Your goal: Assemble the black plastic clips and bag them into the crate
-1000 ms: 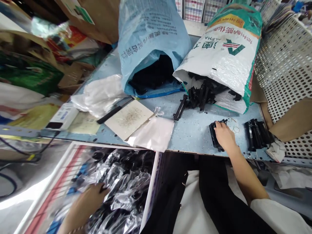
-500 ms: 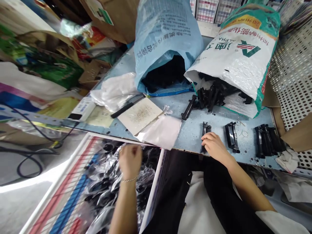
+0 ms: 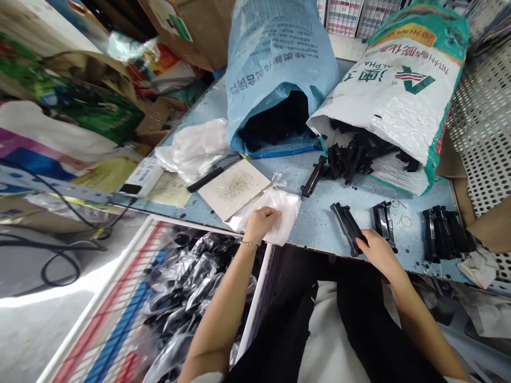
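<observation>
My left hand (image 3: 261, 223) rests on a stack of thin clear plastic bags (image 3: 286, 213) at the table's front edge, with its fingers pinched together on the top bag. Between the thumb and fingers of my right hand (image 3: 379, 252) is the near end of a black plastic part (image 3: 346, 227), a long piece with clip-like ends that lies slanted on the table. Just right of it, partly behind my right hand, lies a similar pair of black parts (image 3: 383, 221). Several more black parts (image 3: 441, 234) stand side by side farther right.
A white-rimmed basket (image 3: 91, 298) of bagged black pieces stands at lower left. On the blue table (image 3: 315, 223) are a blue sack (image 3: 275, 64), a white-and-green sack (image 3: 383, 101) spilling black parts, and a speckled card (image 3: 235, 186). A perforated panel (image 3: 483, 117) borders the right.
My left hand has moved from above the basket up and right onto the plastic bags. My right hand has shifted to the near end of the black part, which now lies more slanted.
</observation>
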Available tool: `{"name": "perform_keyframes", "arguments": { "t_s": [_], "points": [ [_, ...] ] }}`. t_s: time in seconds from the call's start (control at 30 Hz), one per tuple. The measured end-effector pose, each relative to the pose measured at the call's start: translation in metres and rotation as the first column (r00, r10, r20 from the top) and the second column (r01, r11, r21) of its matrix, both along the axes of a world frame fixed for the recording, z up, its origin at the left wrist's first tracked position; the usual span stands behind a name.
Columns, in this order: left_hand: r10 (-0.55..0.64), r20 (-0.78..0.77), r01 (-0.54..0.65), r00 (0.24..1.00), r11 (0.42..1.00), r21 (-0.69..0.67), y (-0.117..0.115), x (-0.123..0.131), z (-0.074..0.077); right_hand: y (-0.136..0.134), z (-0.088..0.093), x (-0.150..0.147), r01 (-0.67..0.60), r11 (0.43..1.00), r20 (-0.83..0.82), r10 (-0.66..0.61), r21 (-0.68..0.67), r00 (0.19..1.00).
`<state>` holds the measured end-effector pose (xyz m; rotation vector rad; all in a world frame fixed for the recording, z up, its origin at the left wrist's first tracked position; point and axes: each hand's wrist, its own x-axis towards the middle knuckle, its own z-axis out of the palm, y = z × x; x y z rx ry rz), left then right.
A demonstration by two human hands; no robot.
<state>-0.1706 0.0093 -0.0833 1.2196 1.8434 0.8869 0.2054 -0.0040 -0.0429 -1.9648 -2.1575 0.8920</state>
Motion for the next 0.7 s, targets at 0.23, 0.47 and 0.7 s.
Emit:
{"name": "perform_keyframes", "arguments": {
  "t_s": [0.23, 0.47, 0.7],
  "points": [
    [0.083, 0.196, -0.086, 0.977, 0.996, 0.005, 0.004, 0.006, -0.004, -0.006, -0.011, -0.099, -0.328, 0.681, -0.753, -0.553, -0.655, 0.357],
    [0.096, 0.297, -0.115, 0.95, 0.992, 0.048, -0.005, -0.001, -0.006, -0.011, -0.03, -0.132, -0.347, 0.412, -0.477, -0.869, -0.842, 0.127],
    [-0.041, -0.133, 0.071, 0.99, 0.972, 0.226, -0.004, -0.005, 0.002, -0.013, -0.034, -0.133, -0.407, 0.289, -0.377, -0.914, -0.866, 0.153]
  ]
}}
